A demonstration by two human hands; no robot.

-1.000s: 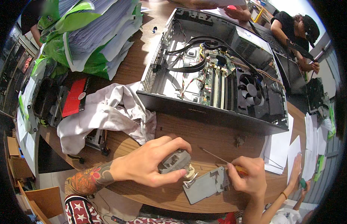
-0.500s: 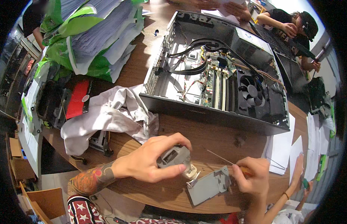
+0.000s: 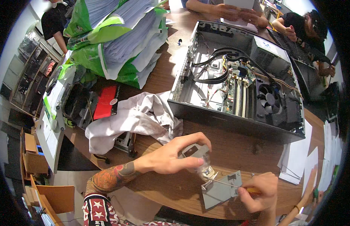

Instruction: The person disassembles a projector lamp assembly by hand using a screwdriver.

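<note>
Screwdriver (image 3: 227,183) has swung in by the grey part's (image 3: 198,153) pale end (image 3: 209,173)!
Left grip (image 3: 174,155) curls round that part; right grip (image 3: 262,190) clenches the handle (image 3: 253,190).

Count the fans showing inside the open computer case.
1: a fan, near the right end of the computer case. Others may be hidden beneath other parts.

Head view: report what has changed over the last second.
The right hand swung the screwdriver toward the wearer: its tip, over the tabletop before, is now by the cream end of the gray block, contact unclear. The left hand tilted the block. Camera motion shifted everything rightward. Both grips held; the open computer case stayed put.
</note>
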